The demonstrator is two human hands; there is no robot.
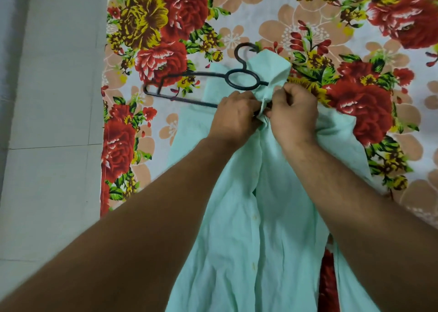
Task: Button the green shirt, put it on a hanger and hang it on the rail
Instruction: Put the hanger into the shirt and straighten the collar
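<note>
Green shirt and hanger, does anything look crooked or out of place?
Yes. The black hanger sits off-centre: one arm juts left onto the floral sheet, the other is hidden under the bunched collar of the green shirt. The left hand and right hand pinch the front just below.

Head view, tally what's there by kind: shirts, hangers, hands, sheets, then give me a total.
green shirt: 1
black hanger: 1
hands: 2 (left hand, right hand, both pinching the shirt front near the collar)
floral sheet: 1
Total: 5
</note>
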